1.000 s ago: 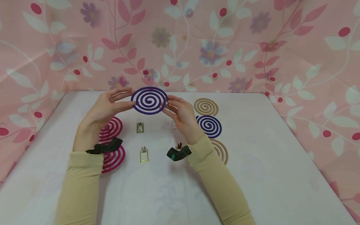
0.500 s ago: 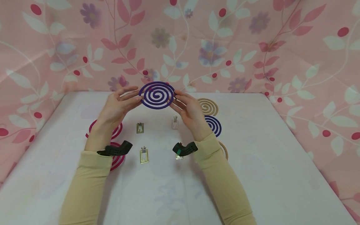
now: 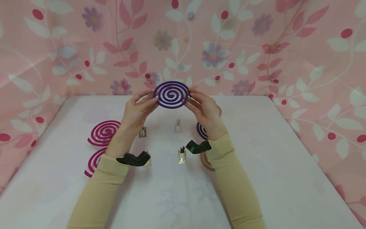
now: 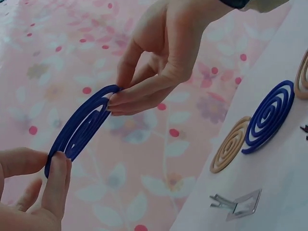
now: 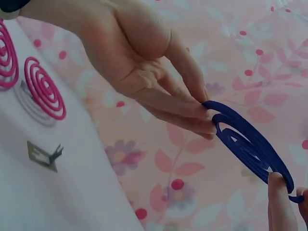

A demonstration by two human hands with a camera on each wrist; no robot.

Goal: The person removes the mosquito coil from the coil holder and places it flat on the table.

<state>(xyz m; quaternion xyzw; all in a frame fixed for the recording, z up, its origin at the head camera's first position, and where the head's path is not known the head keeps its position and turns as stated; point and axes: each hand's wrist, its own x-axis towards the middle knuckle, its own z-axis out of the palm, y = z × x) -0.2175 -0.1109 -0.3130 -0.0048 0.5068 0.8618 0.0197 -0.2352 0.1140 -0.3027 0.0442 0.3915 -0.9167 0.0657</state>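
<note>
A purple mosquito coil [image 3: 172, 95] is held up above the far part of the table, its spiral face tilted toward the head camera. My left hand [image 3: 136, 109] pinches its left edge between thumb and fingers. At the opposite edge, my right hand [image 3: 208, 111] pinches it the same way. Both wrist views show the coil [image 4: 82, 126] nearly edge-on between the two hands. Beneath on the white cloth lie small metal coil stands with raised prongs: two farther back [image 3: 178, 128] and two nearer [image 3: 182, 157].
Pink coils [image 3: 106, 131] lie to the left, partly behind my left arm. On the right, another purple coil [image 4: 267, 115] lies between tan coils [image 4: 230, 144], mostly covered by my right arm in the head view. A pink floral curtain [image 3: 243, 41] hangs behind the table.
Both hands have carried the purple coil to the right and slightly upward. My arms now cover more of the right-hand coils and uncover more of the pink ones.
</note>
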